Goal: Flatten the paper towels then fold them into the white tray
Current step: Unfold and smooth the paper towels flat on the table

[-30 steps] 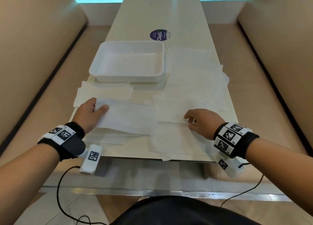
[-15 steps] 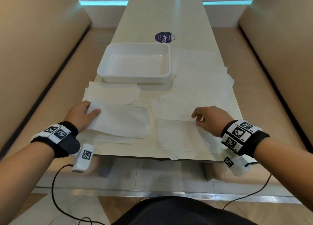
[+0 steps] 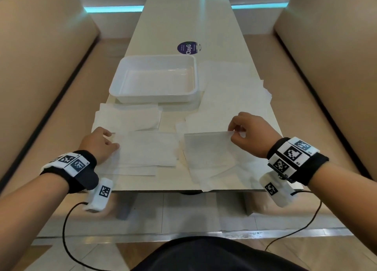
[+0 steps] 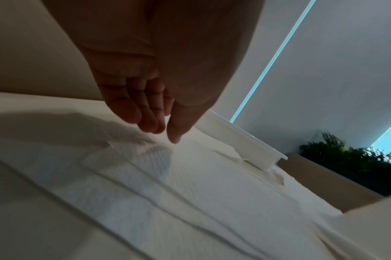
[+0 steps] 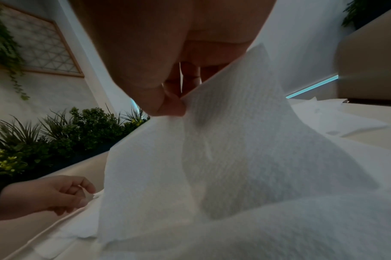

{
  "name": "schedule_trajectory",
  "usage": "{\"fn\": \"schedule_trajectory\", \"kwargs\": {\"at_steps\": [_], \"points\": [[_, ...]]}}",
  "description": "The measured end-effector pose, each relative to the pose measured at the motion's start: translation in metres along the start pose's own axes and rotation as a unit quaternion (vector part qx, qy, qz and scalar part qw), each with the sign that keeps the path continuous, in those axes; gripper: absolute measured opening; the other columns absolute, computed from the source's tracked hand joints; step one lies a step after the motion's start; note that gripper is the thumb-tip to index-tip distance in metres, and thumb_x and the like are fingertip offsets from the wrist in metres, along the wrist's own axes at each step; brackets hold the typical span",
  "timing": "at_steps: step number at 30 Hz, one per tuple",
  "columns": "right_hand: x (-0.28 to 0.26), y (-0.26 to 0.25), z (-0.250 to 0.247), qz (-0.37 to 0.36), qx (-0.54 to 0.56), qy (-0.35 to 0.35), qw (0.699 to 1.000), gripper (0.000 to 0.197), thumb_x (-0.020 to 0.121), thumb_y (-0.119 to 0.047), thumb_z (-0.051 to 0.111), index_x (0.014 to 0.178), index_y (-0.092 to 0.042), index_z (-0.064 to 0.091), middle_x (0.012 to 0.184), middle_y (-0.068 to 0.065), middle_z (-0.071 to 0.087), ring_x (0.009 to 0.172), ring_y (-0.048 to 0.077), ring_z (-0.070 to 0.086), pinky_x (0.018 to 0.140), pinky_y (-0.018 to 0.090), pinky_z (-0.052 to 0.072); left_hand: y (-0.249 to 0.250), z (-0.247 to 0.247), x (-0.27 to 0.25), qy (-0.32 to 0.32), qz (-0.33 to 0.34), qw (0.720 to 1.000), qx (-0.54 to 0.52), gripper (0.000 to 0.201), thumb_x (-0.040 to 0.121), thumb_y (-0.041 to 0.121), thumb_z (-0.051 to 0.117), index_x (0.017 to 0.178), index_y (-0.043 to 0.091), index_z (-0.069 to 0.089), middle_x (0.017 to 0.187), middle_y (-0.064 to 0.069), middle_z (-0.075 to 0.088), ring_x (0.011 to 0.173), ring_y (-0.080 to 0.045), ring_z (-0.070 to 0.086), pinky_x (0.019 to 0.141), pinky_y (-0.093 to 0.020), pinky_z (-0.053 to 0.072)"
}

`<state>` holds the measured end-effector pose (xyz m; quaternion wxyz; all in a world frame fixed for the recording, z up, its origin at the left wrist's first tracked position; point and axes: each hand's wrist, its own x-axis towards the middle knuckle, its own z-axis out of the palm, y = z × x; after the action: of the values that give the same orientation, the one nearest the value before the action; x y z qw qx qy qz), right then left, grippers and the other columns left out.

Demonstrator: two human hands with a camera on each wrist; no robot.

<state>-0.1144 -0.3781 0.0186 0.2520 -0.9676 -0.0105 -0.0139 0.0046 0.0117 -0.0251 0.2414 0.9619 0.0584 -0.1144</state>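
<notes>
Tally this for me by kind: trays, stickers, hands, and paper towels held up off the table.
Tray: 1
Sticker: 1
Hands: 2, the left hand and the right hand
Paper towel held up by its corner: 1
Total: 5
The flat towels overlap too much to count.

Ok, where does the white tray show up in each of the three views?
Head: white tray upper centre, beyond the towels.
Left wrist: its rim right of the fingertips.
Right wrist: not in view.
Shared landmark: cyan light strip.
</notes>
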Motion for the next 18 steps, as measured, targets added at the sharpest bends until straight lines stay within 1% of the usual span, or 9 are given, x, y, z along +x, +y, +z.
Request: {"fn": "schedule_trajectory", "kwargs": {"at_steps": [1, 3, 5, 6, 9, 12, 14, 16, 18], "points": [[-0.001, -0.001, 0.000, -0.001, 0.003, 0.003, 1.000, 0.013, 0.079, -0.010, 0.057, 0.087, -0.016, 0.065, 0.080, -0.006, 0.053, 0.076, 0.016, 0.055, 0.073, 0.032, 0.048, 0.002, 0.001, -0.002, 0.003, 0.019, 1.000, 0.009, 0.036, 0.085, 0.025, 0.071, 0.114, 0.013, 0.054, 0.090, -0.004, 0.064, 0.083, -0.023, 0.059, 0.072, -0.033, 0.043], [-0.002, -0.002, 0.002, -0.004, 0.005, 0.004, 1.000, 0.013, 0.079, -0.009, 0.057, 0.087, -0.015, 0.065, 0.082, -0.004, 0.054, 0.076, 0.018, 0.055, 0.073, 0.033, 0.048, 0.011, 0.007, -0.006, -0.002, 0.085, 0.996, 0.029, 0.029, 0.085, 0.026, 0.070, 0.109, 0.017, 0.057, 0.090, 0.001, 0.061, 0.081, -0.017, 0.057, 0.073, -0.030, 0.042], [-0.003, -0.004, 0.003, -0.003, 0.009, 0.007, 1.000, 0.013, 0.079, -0.008, 0.057, 0.086, -0.014, 0.065, 0.083, -0.003, 0.054, 0.076, 0.019, 0.055, 0.073, 0.033, 0.048, 0.021, 0.018, -0.011, -0.031, 0.155, 0.986, 0.047, 0.026, 0.085, 0.028, 0.070, 0.107, 0.020, 0.060, 0.098, 0.001, 0.059, 0.084, -0.014, 0.056, 0.076, -0.028, 0.042], [-0.003, -0.006, 0.003, -0.004, 0.011, 0.012, 1.000, 0.013, 0.079, -0.008, 0.056, 0.086, -0.015, 0.065, 0.083, -0.004, 0.054, 0.077, 0.020, 0.055, 0.073, 0.033, 0.047, 0.026, 0.023, -0.013, -0.047, 0.175, 0.982, 0.060, 0.026, 0.085, 0.030, 0.070, 0.108, 0.022, 0.061, 0.102, 0.001, 0.058, 0.087, -0.014, 0.056, 0.079, -0.028, 0.042], [0.000, -0.010, -0.001, -0.011, 0.025, 0.042, 0.999, 0.013, 0.079, -0.009, 0.056, 0.085, -0.016, 0.064, 0.083, -0.007, 0.053, 0.075, 0.019, 0.055, 0.072, 0.033, 0.048, 0.035, 0.035, -0.014, -0.067, 0.175, 0.975, 0.118, 0.028, 0.085, 0.039, 0.068, 0.108, 0.026, 0.063, 0.110, 0.001, 0.053, 0.097, -0.017, 0.055, 0.088, -0.031, 0.045], [0.005, -0.014, -0.009, -0.019, 0.041, 0.072, 0.996, 0.014, 0.078, -0.008, 0.055, 0.084, -0.017, 0.064, 0.083, -0.008, 0.052, 0.071, 0.018, 0.054, 0.068, 0.030, 0.046, 0.047, 0.034, -0.018, -0.065, 0.143, 0.974, 0.163, 0.031, 0.085, 0.043, 0.065, 0.110, 0.026, 0.061, 0.115, 0.000, 0.053, 0.104, -0.020, 0.055, 0.091, -0.036, 0.046], [0.007, -0.013, -0.015, -0.021, 0.048, 0.078, 0.996, 0.014, 0.077, -0.007, 0.055, 0.083, -0.017, 0.064, 0.082, -0.008, 0.052, 0.069, 0.015, 0.052, 0.066, 0.027, 0.044, 0.060, 0.031, -0.023, -0.054, 0.154, 0.971, 0.174, 0.033, 0.084, 0.043, 0.065, 0.113, 0.026, 0.060, 0.118, 0.000, 0.054, 0.107, -0.020, 0.055, 0.092, -0.037, 0.046], [0.008, -0.010, -0.019, -0.020, 0.056, 0.071, 0.996, 0.015, 0.077, -0.007, 0.055, 0.082, -0.019, 0.063, 0.081, -0.011, 0.051, 0.069, 0.009, 0.051, 0.064, 0.022, 0.041, 0.078, 0.031, -0.031, -0.037, 0.207, 0.971, 0.114, 0.040, 0.085, 0.040, 0.067, 0.120, 0.025, 0.056, 0.121, 0.002, 0.054, 0.107, -0.016, 0.054, 0.090, -0.032, 0.045], [0.006, -0.006, -0.021, -0.018, 0.078, 0.049, 0.996, 0.015, 0.077, -0.009, 0.055, 0.080, -0.022, 0.062, 0.082, -0.011, 0.053, 0.067, 0.007, 0.051, 0.062, 0.017, 0.038, 0.105, 0.032, -0.043, -0.036, 0.271, 0.962, -0.006, 0.054, 0.083, 0.040, 0.069, 0.131, 0.025, 0.048, 0.126, 0.008, 0.050, 0.109, -0.009, 0.051, 0.091, -0.026, 0.043]]}}
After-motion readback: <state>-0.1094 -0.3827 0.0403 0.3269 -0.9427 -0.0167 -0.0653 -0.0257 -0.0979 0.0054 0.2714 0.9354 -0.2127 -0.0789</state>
